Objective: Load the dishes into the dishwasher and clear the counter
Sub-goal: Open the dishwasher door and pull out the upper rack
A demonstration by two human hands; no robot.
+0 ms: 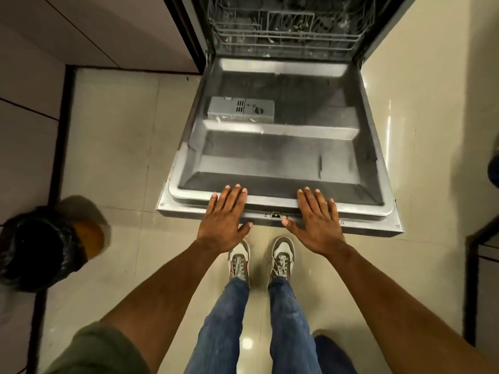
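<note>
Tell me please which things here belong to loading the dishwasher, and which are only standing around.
For the job:
dishwasher door, folded down
lower rack inside
detergent dispenser
left hand and right hand, flat on the door's front edge

Only standing around:
bin with black bag
floor tiles

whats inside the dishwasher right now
Inside the dishwasher only a grey wire rack shows, with no dishes visible on it. The tub is dark, and the frame cuts off everything deeper in or higher up.

Glossy beige floor tiles [113,136], dark skirting [58,136], black-bagged bin [40,247] left.
</note>
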